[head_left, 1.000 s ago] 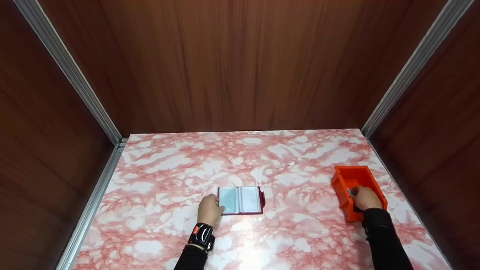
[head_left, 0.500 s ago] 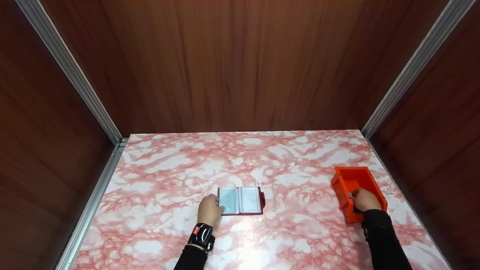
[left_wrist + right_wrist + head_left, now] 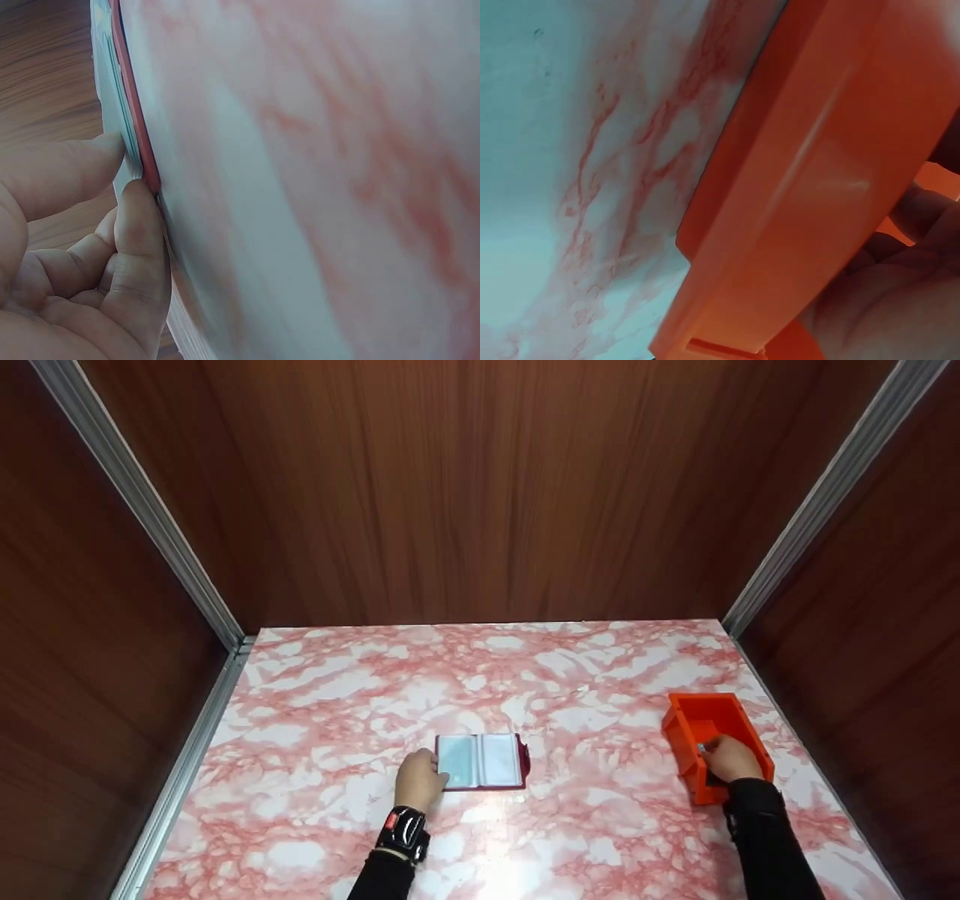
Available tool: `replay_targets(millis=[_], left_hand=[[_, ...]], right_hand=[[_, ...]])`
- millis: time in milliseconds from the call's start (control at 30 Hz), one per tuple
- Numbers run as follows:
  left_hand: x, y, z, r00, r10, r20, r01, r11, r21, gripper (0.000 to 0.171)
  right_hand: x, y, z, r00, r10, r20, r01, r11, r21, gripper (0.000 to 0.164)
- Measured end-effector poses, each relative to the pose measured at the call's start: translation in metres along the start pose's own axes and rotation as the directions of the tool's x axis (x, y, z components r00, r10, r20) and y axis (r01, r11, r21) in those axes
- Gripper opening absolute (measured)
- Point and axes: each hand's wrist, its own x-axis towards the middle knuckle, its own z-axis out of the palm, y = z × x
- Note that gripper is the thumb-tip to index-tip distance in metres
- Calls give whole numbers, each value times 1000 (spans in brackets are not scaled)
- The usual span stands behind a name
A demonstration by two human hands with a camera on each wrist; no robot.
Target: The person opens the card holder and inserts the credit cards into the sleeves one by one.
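Booklet point(image 3: 480, 761) lies open and flat on the table point(image 3: 585, 817), around the middle from left to right and well left of the orange bin point(image 3: 681, 739), with its pages point(image 3: 120, 112) facing up and its red cover point(image 3: 136, 105) showing at the edges. I judge it light: slick, bendy pages, plastic by their sheen, on a stiffer cover. They would probably slide over one another or crease under a hard squeeze, so the left edge, cover and pages together, seems the sound place to hold, well apart from the flap point(image 3: 525, 759) on the right. My left hand point(image 3: 418, 780) has it there in a light pinch toward the near left corner, thumb point(image 3: 67, 171) on the pages, forefinger point(image 3: 142, 225) against the cover's edge, the other fingers curled in. That forearm reaches from the near side, leaning right, a black band point(image 3: 403, 832) round the wrist. My right hand point(image 3: 731, 760) dips into the bin, back upward, fingers curled and seemingly pinching a small blue piece point(image 3: 702, 748) beside the left wall; most of it is hidden, so I cannot tell what it is. My right sleeve point(image 3: 772, 840) slants left from the near side toward the bin.
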Motion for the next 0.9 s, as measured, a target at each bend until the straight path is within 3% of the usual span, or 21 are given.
replay_targets(millis=[300, 700, 900], left_hand=[[0, 0, 1, 999, -29, 21, 29, 1000, -4, 24], [1, 0, 1, 999, -23, 25, 22, 1000, 2, 25], [0, 1, 0, 1000, -17, 15, 18, 1000, -4, 25]], right_hand=[[-1, 0, 3, 1000, 13, -20, -13, 1000, 7, 34], [-4, -1, 2, 995, 71, -72, -68, 997, 36, 22], [-6, -3, 0, 991, 61, -122, -61, 998, 4, 23]])
